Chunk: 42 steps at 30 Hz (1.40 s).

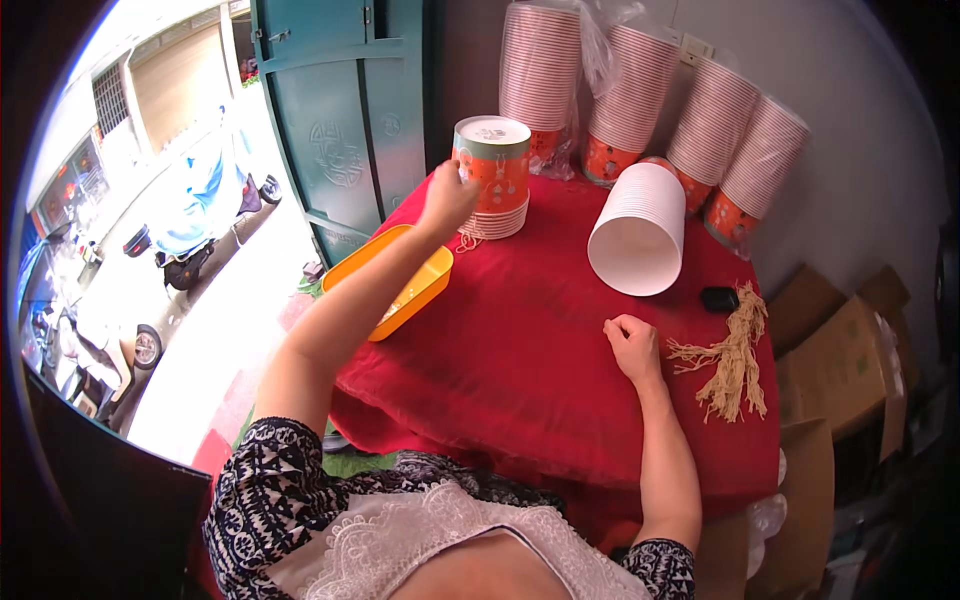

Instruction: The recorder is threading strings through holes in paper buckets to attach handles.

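On a round table draped in a red cloth (540, 360), a short stack of lidded orange paper cups (493, 178) is seen standing upright near the far left edge; the left hand (447, 198) is raised against the left side of this stack, its fingers curled and touching the cup wall, though whether anything is pinched between them cannot be told. A loose bit of pale string (468, 242) is seen lying at the foot of the stack, just below that hand. An orange plastic tray (395, 285) is set at the table's left rim, partly crossed by the left forearm; the right hand (632, 345) is rested on the cloth well to the right, closed into a loose fist, nothing visibly held. A bundle of tan string lengths (735, 360) is laid just right of that fist; a small black object (719, 298) sits at the bundle's upper end. A stack of white paper cups lying on its side (640, 228) is placed beyond the right hand, its open mouth turned toward the person; tall plastic-wrapped stacks of cups (640, 90) are leaned against the grey wall behind.
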Available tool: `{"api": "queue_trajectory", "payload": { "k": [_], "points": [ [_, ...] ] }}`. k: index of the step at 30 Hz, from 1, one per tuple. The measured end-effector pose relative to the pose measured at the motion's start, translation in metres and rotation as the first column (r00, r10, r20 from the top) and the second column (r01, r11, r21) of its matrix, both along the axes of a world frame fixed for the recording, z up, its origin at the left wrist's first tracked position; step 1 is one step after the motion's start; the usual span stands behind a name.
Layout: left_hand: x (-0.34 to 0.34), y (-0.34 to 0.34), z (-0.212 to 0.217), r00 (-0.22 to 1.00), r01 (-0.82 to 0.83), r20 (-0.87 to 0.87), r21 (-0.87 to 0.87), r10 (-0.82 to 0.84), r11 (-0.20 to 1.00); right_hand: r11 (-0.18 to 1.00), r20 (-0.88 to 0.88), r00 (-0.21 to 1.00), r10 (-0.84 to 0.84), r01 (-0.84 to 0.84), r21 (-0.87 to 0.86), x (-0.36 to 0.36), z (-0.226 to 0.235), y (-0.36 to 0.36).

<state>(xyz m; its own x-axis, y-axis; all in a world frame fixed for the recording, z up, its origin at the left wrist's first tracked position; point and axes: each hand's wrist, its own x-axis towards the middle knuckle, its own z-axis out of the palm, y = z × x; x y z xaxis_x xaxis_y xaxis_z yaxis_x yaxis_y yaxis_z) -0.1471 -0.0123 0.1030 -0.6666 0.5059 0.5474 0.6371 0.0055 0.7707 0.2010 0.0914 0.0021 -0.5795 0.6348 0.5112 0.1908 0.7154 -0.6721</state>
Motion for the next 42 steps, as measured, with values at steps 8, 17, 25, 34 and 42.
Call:
{"api": "queue_trajectory", "payload": {
  "k": [8, 17, 25, 34, 42],
  "points": [
    [0.062, 0.077, -0.066, 0.926, -0.295, 0.21, -0.112, 0.313, 0.949, 0.998, 0.11, 0.992, -0.055, 0.056, -0.007, 0.002, 0.004, -0.001],
    [0.099, 0.081, -0.089, 0.947, -0.182, 0.254, -0.089, 0.199, 0.979, 0.999, 0.079, 0.996, -0.033, 0.029, 0.042, -0.006, 0.004, -0.009],
    [0.111, 0.068, -0.112, 0.989, 0.117, -0.073, -0.166, -0.131, 0.979, 0.999, 0.025, 0.999, -0.044, 0.043, 0.029, -0.003, 0.003, -0.008],
    [0.103, 0.063, -0.09, 0.982, 0.188, 0.017, -0.16, -0.187, 0.969, 0.858, -0.18, 0.853, -0.49, 0.508, 0.071, 0.015, 0.035, 0.05],
    [0.125, 0.114, -0.093, 0.975, 0.206, 0.077, 0.061, -0.21, 0.977, 0.818, -0.299, 0.8, -0.52, 0.568, 0.096, -0.001, 0.01, 0.078]
  ]
}}
